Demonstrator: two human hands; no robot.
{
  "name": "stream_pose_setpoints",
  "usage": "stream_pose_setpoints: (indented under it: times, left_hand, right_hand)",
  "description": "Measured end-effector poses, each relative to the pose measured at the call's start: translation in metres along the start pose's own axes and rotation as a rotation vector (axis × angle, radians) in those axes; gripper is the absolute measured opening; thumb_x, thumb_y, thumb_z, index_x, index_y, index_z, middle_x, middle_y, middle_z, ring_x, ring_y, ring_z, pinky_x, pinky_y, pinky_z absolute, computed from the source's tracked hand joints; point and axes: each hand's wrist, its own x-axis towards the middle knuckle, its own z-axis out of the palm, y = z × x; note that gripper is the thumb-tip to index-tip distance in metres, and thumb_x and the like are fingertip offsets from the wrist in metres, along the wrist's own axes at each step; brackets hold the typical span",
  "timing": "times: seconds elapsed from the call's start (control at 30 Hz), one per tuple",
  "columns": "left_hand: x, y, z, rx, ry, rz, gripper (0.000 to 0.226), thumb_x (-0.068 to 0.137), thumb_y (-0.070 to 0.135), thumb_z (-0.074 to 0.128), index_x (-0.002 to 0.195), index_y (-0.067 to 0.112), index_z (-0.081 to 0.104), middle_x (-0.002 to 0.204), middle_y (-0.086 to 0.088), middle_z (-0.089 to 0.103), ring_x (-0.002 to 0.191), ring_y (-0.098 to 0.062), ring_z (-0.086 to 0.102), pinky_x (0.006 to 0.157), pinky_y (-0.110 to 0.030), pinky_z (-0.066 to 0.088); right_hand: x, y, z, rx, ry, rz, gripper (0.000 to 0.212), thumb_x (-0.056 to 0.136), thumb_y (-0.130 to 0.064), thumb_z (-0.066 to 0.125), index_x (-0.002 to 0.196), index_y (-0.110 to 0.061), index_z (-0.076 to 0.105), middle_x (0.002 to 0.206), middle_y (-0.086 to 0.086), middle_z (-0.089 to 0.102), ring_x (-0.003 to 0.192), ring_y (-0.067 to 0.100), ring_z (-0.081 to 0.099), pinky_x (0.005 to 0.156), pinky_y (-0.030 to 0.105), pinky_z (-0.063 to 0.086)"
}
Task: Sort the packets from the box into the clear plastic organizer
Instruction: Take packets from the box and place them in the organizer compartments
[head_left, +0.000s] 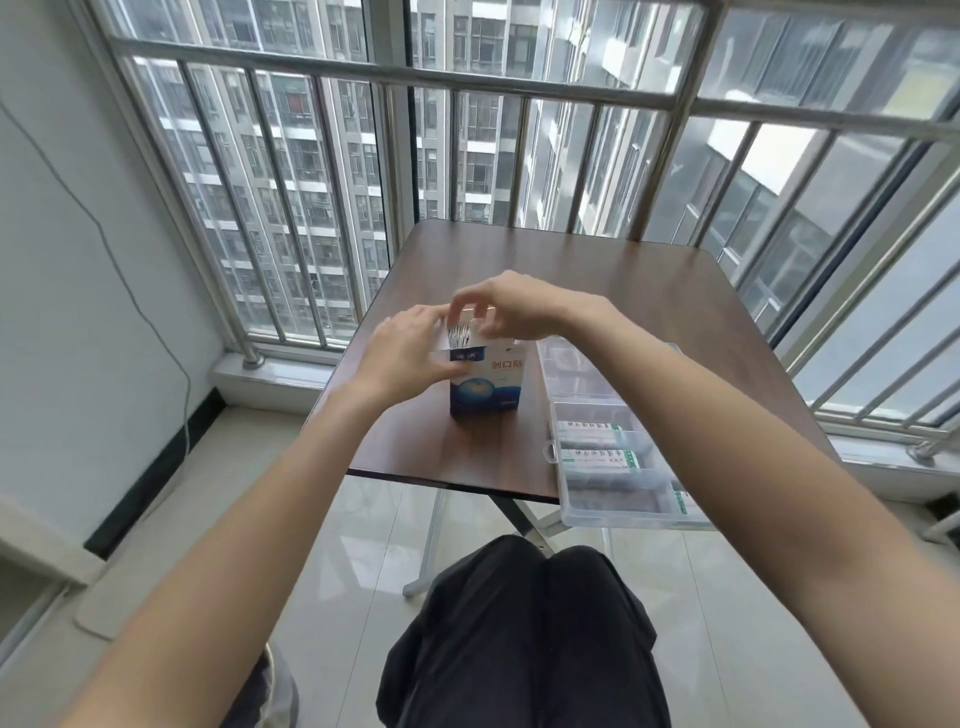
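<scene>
Head view: your left hand (410, 353) grips the upright box (485, 387) at its left side on the table (623, 291). Your right hand (511, 309) pinches packets (460, 335) at the open top. The clear organizer (613, 462) sits right of the box, overhanging the table's near edge.

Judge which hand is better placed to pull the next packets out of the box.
Probably right. The right hand hovers over the open top of the box, fingers curled at the packets, on the organizer side. The left hand steadies the box.
</scene>
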Motion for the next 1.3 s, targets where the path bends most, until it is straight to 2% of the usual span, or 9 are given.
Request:
stream_pose_setpoints:
  times: [0.2, 0.43, 0.7, 0.83, 0.93, 1.03, 1.1, 1.2, 1.3]
  left_hand:
    - [-0.002, 0.001, -0.001, -0.033, -0.006, 0.001, 0.079, 0.073, 0.051, 0.073, 0.139, 0.021, 0.042, 0.136, -0.002, 0.051, 0.124, -0.019, 0.045, 0.1, -0.034, 0.036]
    - [-0.002, 0.0, -0.002, -0.058, -0.013, -0.014, 0.08, 0.073, 0.05, 0.072, 0.141, 0.02, 0.04, 0.138, -0.001, 0.048, 0.128, -0.018, 0.042, 0.102, -0.032, 0.033]
    - [0.004, -0.004, -0.001, -0.11, -0.011, -0.03, 0.084, 0.072, 0.049, 0.074, 0.141, 0.016, 0.039, 0.141, -0.002, 0.046, 0.131, -0.019, 0.04, 0.106, -0.035, 0.032]
    - [0.007, -0.003, -0.003, -0.089, -0.018, -0.021, 0.088, 0.072, 0.052, 0.072, 0.144, 0.019, 0.034, 0.15, -0.001, 0.032, 0.141, -0.018, 0.022, 0.115, -0.05, 0.013]
    - [0.015, 0.008, -0.013, -0.131, 0.049, 0.018, 0.077, 0.083, 0.05, 0.062, 0.146, 0.018, 0.03, 0.153, -0.001, 0.028, 0.144, -0.016, 0.015, 0.118, -0.047, 0.004]
    - [0.028, 0.024, -0.023, -0.196, -0.017, 0.046, 0.065, 0.092, 0.038, 0.054, 0.147, 0.018, 0.027, 0.151, -0.003, 0.033, 0.141, -0.017, 0.022, 0.117, -0.04, 0.014]
    - [0.037, 0.032, -0.025, -0.221, -0.105, 0.037, 0.059, 0.095, 0.032, 0.052, 0.147, 0.02, 0.027, 0.142, 0.0, 0.045, 0.132, -0.019, 0.037, 0.107, -0.036, 0.029]
    - [0.045, 0.039, -0.024, -0.355, -0.153, 0.023, 0.043, 0.095, 0.027, 0.052, 0.137, 0.02, 0.043, 0.118, 0.003, 0.059, 0.106, -0.014, 0.055, 0.085, -0.026, 0.039]
    - [0.05, 0.041, -0.028, -0.555, -0.117, 0.021, 0.029, 0.094, 0.018, 0.054, 0.122, 0.01, 0.056, 0.099, 0.001, 0.065, 0.092, -0.012, 0.064, 0.083, -0.027, 0.049]
  right_hand:
    - [0.008, -0.004, 0.0, -0.042, -0.078, -0.036, 0.023, 0.084, -0.014, 0.069, 0.103, -0.026, 0.068, 0.098, -0.002, 0.06, 0.088, 0.016, 0.057, 0.07, 0.027, 0.048]
    - [0.006, 0.006, 0.008, 0.024, 0.188, -0.092, 0.006, 0.082, -0.012, 0.069, 0.084, -0.016, 0.073, 0.083, -0.001, 0.068, 0.072, 0.01, 0.058, 0.066, 0.019, 0.045]
    - [0.0, 0.025, -0.003, 0.184, 0.434, -0.013, 0.009, 0.088, -0.008, 0.063, 0.089, -0.011, 0.071, 0.084, -0.002, 0.064, 0.075, 0.009, 0.056, 0.066, 0.011, 0.043]
    - [-0.002, 0.034, -0.008, 0.298, 0.538, 0.043, 0.01, 0.087, -0.008, 0.063, 0.093, -0.01, 0.071, 0.086, -0.002, 0.064, 0.077, 0.01, 0.056, 0.061, 0.004, 0.042]
    - [-0.002, 0.038, -0.011, 0.339, 0.549, 0.055, 0.011, 0.088, -0.01, 0.063, 0.096, -0.008, 0.07, 0.091, 0.0, 0.065, 0.082, 0.012, 0.058, 0.065, 0.008, 0.045]
    - [-0.001, 0.04, -0.013, 0.352, 0.553, 0.051, 0.01, 0.088, -0.011, 0.064, 0.095, -0.009, 0.07, 0.093, 0.004, 0.067, 0.084, 0.014, 0.059, 0.071, 0.015, 0.048]
    - [0.0, 0.039, -0.016, 0.37, 0.563, 0.041, 0.01, 0.087, -0.011, 0.064, 0.095, -0.008, 0.07, 0.094, 0.006, 0.068, 0.083, 0.014, 0.06, 0.072, 0.017, 0.049]
    - [-0.002, 0.038, -0.022, 0.402, 0.597, 0.001, 0.01, 0.087, -0.009, 0.064, 0.095, -0.006, 0.069, 0.091, 0.002, 0.067, 0.079, 0.01, 0.059, 0.067, 0.012, 0.049]
    - [-0.007, 0.037, -0.03, 0.469, 0.662, -0.033, 0.01, 0.087, -0.009, 0.065, 0.095, -0.007, 0.069, 0.09, 0.001, 0.067, 0.08, 0.012, 0.062, 0.07, 0.015, 0.052]
